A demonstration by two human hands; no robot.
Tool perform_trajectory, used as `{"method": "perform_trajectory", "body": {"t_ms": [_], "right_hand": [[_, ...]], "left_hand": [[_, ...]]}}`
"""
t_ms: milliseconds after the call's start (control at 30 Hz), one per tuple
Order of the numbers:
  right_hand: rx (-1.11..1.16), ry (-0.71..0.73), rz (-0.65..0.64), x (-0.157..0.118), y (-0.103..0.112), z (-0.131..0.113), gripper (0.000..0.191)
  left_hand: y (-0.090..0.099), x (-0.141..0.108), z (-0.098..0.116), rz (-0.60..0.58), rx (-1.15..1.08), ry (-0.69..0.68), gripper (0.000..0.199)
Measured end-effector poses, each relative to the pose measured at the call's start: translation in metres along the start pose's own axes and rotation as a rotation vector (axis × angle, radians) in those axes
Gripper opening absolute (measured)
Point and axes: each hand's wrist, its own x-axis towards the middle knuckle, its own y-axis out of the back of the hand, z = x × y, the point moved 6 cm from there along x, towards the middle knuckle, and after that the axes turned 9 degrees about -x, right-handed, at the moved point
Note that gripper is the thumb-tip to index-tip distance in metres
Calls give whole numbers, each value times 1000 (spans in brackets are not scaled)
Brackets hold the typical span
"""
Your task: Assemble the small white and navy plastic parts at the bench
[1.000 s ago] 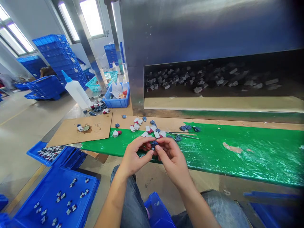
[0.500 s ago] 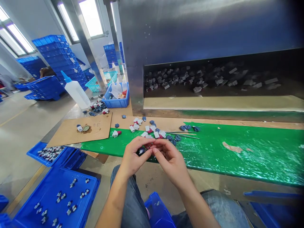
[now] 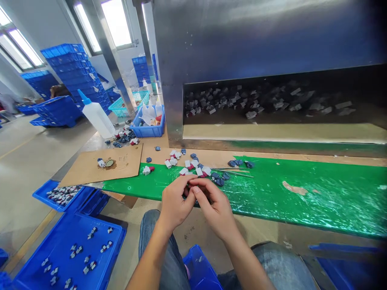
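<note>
My left hand and my right hand meet above the front edge of the green bench top. Fingers of both are bent and pressed together at the tips around something small and dark, mostly hidden between them. Just beyond the fingertips lie white and red pieces and dark blue pieces. Thin metal rods rest to their right. On the cardboard sheet at the left are a small round dish and one white and blue piece.
A metal hood stands behind the bench, many pieces inside it. A white bottle and a blue basket stand back left. Low at the left, a blue tray holds scattered pieces. Below my hands is a blue bin.
The fingers of both hands have closed in more around the small thing. A glossy dark part and a red part that showed between them are now mostly covered.
</note>
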Motion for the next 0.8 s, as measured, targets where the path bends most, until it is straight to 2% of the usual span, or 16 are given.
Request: {"method": "perform_trajectory", "body": {"t_ms": [167, 433, 800], "right_hand": [[10, 13, 0, 0, 1, -1, 16], [22, 33, 10, 0, 1, 0, 17], [11, 14, 1, -1, 4, 3, 18]], "left_hand": [[0, -2, 0, 65, 31, 36, 24], [-3, -1, 0, 77, 62, 60, 21], [-7, 3, -1, 28, 20, 37, 20]]}}
